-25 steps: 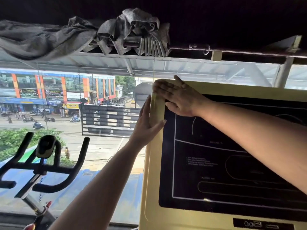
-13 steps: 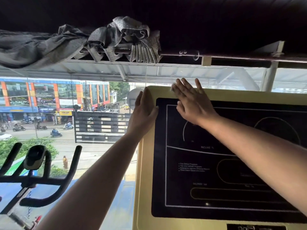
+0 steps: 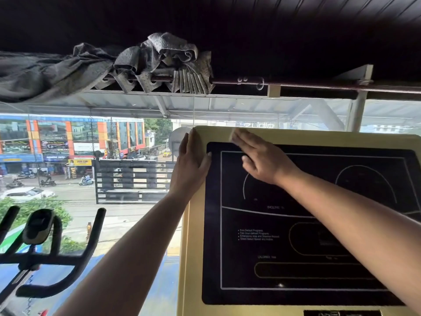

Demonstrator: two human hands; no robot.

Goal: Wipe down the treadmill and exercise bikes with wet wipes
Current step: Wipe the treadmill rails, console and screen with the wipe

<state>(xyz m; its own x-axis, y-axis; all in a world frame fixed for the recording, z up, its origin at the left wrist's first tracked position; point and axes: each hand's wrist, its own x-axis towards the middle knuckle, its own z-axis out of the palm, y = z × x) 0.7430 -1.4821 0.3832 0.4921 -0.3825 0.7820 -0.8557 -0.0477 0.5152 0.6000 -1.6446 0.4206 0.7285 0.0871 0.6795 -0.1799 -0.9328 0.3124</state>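
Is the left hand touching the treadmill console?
Touching. The head view shows the left hand flat against the yellow left edge of the treadmill console, thumb over its black panel.

Glossy black console panel (image 3: 296, 247), cream plastic frame (image 3: 193, 258), grey cloth curtain (image 3: 57, 69)

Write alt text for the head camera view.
A person's right hand presses a pale wipe flat against the top left corner of a yellow treadmill console, while the left hand rests on the console's left edge. At lower left stand exercise bike handlebars, before a window onto a street.
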